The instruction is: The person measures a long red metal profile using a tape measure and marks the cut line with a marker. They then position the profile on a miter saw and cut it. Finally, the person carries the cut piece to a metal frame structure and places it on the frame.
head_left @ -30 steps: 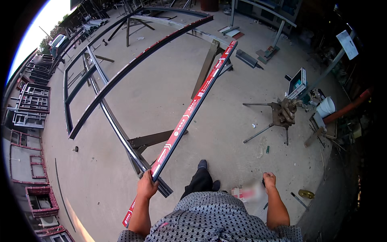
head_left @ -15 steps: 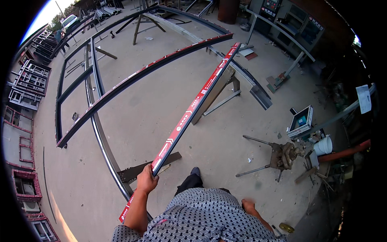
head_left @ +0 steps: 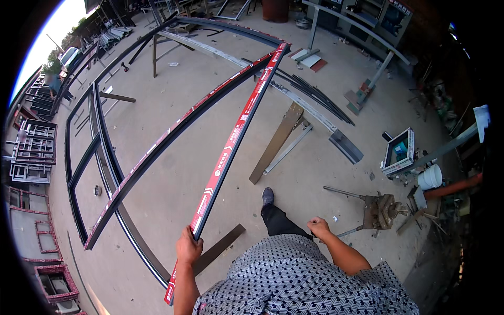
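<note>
My left hand (head_left: 188, 245) is closed around a long dark metal profile (head_left: 223, 164) covered with red and white protective film. The bar slants away from me to the far right, and its short near end sticks out behind my wrist. Its far tip overlaps the corner of a large dark window frame (head_left: 153, 154); whether they touch I cannot tell. That frame lies flat, raised on supports, with red film along its near side. My right hand (head_left: 318, 227) is held out in front of my right side, fingers curled; anything inside them is hidden.
A wooden support (head_left: 277, 142) stands right of the bar, another board (head_left: 219, 249) near my left hand. At the right are a vise on a stand (head_left: 379, 211), a white bucket (head_left: 430, 177) and a small framed tray (head_left: 397, 151). Film-wrapped frames (head_left: 56, 281) lean far left.
The bar has swung left, its far tip now over the frame's corner. My right hand has risen from beside my hip to the front. My view has shifted, and one foot is further forward.
</note>
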A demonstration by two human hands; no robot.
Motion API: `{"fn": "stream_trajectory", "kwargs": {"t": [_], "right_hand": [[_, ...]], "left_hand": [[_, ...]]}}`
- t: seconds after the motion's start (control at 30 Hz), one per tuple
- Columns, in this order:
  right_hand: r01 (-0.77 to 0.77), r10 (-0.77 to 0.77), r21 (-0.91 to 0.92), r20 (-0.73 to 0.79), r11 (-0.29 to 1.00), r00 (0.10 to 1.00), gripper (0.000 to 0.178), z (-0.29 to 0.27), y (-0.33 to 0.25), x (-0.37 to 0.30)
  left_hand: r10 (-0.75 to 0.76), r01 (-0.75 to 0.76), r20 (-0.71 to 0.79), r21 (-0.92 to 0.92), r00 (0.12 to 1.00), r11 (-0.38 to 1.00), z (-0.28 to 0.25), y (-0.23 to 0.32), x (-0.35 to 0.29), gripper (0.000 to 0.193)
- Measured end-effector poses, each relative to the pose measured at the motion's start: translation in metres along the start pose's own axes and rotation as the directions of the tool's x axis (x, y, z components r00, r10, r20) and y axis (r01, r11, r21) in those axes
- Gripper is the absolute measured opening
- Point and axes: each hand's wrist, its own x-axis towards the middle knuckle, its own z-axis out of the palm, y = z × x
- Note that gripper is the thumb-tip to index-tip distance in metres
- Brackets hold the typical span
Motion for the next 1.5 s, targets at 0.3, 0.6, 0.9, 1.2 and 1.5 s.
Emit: {"fn": "stream_trajectory", "kwargs": {"t": [0.3,0.6,0.9,1.2,1.5], "right_hand": [[-0.020,0.061,-0.286,0.134,0.958,0.989,0.034,0.007,-0.168,0.124],[0.119,-0.118,-0.133,0.015,0.984,0.993,0.032,0.025,-0.284,0.185],[-0.292,0.309,0.149,-0.107,0.945,0.945,0.030,0.086,-0.250,0.153],[-0.107,0.123,0.086,-0.214,0.991,0.969,0.028,0.173,-0.264,0.143],[-0.131,0.161,0.203,-0.142,0.970,0.977,0.026,0.145,-0.352,0.153]], "left_hand": [[-0.010,0.010,-0.003,0.117,1.000,0.993,-0.042,0.029,0.133,0.057],[0.046,-0.057,0.064,0.184,0.997,0.981,-0.082,0.031,0.251,0.059],[0.181,-0.211,0.162,0.190,0.970,0.959,-0.109,-0.010,0.378,0.059],[0.239,-0.270,0.230,0.113,0.943,0.956,-0.129,-0.060,0.455,0.061],[0.291,-0.311,0.184,0.089,0.939,0.946,-0.128,-0.088,0.478,0.061]]}}
